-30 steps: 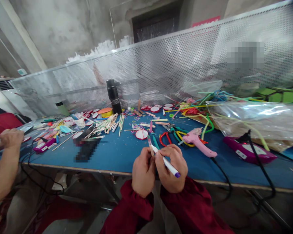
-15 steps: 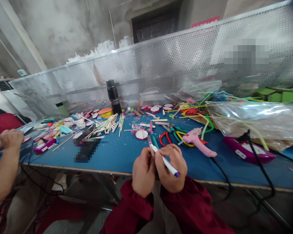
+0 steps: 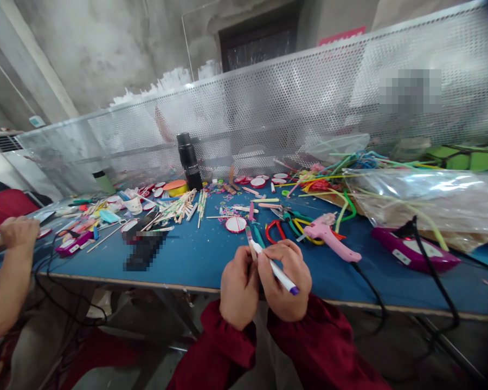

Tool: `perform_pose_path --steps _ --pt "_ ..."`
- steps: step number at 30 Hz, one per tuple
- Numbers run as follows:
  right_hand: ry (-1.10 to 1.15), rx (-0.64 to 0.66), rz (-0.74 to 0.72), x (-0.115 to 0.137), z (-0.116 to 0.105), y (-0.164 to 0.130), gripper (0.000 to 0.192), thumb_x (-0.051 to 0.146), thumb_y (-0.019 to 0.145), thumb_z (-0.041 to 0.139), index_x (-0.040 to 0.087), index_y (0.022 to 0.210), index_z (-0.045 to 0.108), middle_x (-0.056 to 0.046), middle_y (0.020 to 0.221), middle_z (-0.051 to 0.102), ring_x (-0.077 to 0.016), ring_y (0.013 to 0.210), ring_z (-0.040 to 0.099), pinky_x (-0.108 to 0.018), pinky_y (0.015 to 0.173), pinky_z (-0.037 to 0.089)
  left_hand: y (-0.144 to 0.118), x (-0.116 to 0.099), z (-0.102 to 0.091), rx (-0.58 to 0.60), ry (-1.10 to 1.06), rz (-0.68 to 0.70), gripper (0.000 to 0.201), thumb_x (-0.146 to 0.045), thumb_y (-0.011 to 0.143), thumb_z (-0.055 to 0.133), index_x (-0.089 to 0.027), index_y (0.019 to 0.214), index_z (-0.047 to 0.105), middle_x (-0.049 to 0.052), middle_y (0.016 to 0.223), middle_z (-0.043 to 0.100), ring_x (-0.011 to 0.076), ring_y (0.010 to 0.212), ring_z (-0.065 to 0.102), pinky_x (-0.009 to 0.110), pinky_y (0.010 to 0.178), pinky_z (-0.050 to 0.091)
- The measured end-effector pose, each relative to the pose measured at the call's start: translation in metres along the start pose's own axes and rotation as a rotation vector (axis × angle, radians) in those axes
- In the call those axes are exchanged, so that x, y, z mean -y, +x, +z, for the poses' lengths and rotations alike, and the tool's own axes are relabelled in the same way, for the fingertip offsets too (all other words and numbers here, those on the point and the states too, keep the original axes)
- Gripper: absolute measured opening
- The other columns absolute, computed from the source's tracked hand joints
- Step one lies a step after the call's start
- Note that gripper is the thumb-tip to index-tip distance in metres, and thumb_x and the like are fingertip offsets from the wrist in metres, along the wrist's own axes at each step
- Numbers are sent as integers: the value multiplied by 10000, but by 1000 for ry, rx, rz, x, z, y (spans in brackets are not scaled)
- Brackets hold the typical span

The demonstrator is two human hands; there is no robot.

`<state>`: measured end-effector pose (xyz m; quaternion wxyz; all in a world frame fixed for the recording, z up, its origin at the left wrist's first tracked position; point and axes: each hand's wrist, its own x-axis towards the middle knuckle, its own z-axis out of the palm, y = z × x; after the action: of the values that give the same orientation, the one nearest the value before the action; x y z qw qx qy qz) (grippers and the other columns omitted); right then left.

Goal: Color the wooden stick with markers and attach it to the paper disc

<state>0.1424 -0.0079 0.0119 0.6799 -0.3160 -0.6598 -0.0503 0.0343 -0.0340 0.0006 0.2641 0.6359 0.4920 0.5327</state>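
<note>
- Head view: the left hand (image 3: 239, 287) pinches a flat stick (image 3: 249, 235) with a coloured upper end, left of and nearer than the pink glue gun (image 3: 331, 238).
- The right hand (image 3: 288, 279) grips a white marker (image 3: 282, 275), also left of the glue gun; whether its tip touches the stick, I cannot tell.
- A red-rimmed white disc (image 3: 236, 224) lies farther left of the glue gun.
- Right of the glue gun sits a purple box (image 3: 415, 257).
</note>
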Motion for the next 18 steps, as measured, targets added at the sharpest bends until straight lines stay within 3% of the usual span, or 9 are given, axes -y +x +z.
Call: perform_pose_path --steps 18 --pt "25 -2 -4 0 0 0 130 123 868 623 241 854 572 29 730 660 -163 655 638 -399 863 506 0 -3 0 16 -9 5 212 -395 1040 464 -216 1048 576 20 868 696 169 801 632 262 730 458"
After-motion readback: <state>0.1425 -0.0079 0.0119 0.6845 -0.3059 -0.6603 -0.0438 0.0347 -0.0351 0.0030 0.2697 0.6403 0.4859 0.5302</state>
